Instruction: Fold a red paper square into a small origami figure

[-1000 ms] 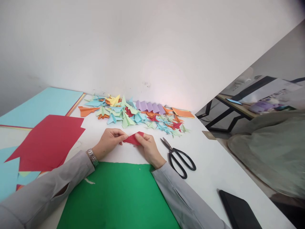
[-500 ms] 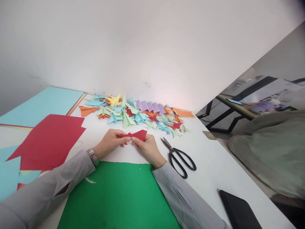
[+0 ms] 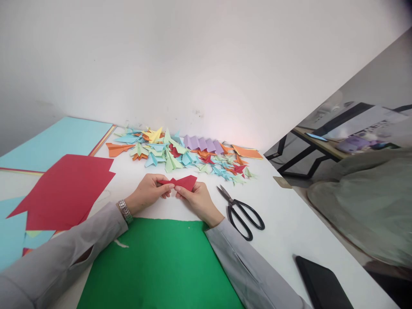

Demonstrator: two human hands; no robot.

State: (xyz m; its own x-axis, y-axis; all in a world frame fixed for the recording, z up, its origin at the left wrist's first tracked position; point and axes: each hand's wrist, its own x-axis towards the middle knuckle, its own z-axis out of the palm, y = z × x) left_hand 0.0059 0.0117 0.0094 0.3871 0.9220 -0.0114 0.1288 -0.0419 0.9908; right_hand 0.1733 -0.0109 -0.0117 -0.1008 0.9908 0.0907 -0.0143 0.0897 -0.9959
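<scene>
A small folded red paper (image 3: 186, 182) is pinched between my two hands, above the white table and just past the far edge of a green sheet (image 3: 157, 262). My left hand (image 3: 149, 191) is closed on its left end, thumb on top. On the other side, my right hand (image 3: 198, 199) grips the right part, its thumb close to the left one near the middle fold. Some fingers of both hands are hidden behind the paper. Black-handled scissors (image 3: 240, 210) lie partly open to the right of my right hand.
Many small folded paper shapes (image 3: 172, 159) in several colours lie along the wall. Red sheets (image 3: 67, 189) and a light blue stack (image 3: 58, 141) are at the left. A black flat device (image 3: 323, 283) rests at the front right. An orange paper pad (image 3: 247, 152) sits at the back.
Both hands hold the red paper much as before. Only a very slight shift of the whole view shows.
</scene>
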